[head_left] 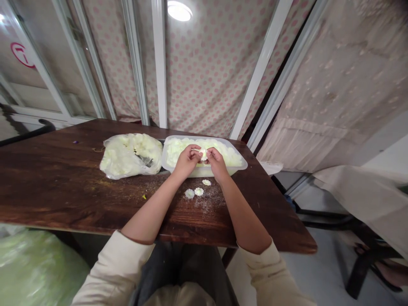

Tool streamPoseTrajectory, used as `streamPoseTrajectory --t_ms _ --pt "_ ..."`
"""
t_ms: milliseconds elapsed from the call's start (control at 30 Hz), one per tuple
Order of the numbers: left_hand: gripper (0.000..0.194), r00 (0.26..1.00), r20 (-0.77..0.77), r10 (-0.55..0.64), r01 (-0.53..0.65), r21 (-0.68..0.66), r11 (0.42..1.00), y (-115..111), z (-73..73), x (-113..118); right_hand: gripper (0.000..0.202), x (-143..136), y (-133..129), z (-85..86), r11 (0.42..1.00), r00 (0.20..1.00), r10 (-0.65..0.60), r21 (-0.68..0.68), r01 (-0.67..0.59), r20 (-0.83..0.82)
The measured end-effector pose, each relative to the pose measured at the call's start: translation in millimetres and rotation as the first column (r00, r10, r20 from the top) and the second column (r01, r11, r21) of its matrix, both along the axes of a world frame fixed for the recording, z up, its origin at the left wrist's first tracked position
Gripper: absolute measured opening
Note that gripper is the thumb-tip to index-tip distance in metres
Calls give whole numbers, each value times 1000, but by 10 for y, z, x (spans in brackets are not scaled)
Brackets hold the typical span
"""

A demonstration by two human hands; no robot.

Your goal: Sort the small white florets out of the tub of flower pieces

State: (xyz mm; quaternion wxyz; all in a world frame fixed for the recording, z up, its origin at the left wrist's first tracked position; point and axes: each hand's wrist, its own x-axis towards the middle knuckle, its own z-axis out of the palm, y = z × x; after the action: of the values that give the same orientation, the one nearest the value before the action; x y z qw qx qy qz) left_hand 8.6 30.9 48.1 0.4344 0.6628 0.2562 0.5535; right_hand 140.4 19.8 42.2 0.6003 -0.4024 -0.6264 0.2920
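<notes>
Over the front part of a white plastic tub (pixel 245 165), my left hand (pixel 188 160) and my right hand (pixel 215 162) pinch one small white, scallop-edged flower-shaped piece (pixel 204 155) between their fingertips. Pale yellow-white pieces (pixel 223 148) of similar colour fill the tub. On the table just in front of it lie three loose scalloped pieces: one nearer the tub (pixel 206 182), one in the middle (pixel 199 191) and one at the left (pixel 189 194). What the pieces are made of is too small to tell.
A clear plastic bag (pixel 130 157) full of pale pieces stands left of the tub on the dark wooden table (pixel 63 170). Fine whitish crumbs (pixel 207 204) are scattered near my forearms. A large greenish bag (pixel 41 267) sits at the lower left, below the table edge. Dotted curtains hang behind.
</notes>
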Motion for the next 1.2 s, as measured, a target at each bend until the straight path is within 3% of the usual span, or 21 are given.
streamPoseTrajectory --t_ms 300,533,633,733,967,1200 --pt "25 992 -125 -35 35 -6 999 19 -27 12 33 -57 -46 -19 990 982 -137 62 130 131" --pt "24 989 -102 105 -103 28 994 18 4 -10 31 -63 -37 -60 999 976 -36 41 27 216" --pt "27 993 -94 66 -61 51 997 6 14 -19 30 -51 -25 -55 999 986 -17 47 9 163" --pt "23 993 -116 -24 30 50 998 -11 13 -22 32 -39 -31 -27 995 990 -91 59 85 106" --pt "20 977 -212 -8 16 34 999 6 -21 -7 37 -75 -33 -30 966 950 -258 57 251 176" --pt "21 969 -243 49 -31 78 996 -36 -23 10 39 -86 -30 -54 972 956 -232 12 233 181"
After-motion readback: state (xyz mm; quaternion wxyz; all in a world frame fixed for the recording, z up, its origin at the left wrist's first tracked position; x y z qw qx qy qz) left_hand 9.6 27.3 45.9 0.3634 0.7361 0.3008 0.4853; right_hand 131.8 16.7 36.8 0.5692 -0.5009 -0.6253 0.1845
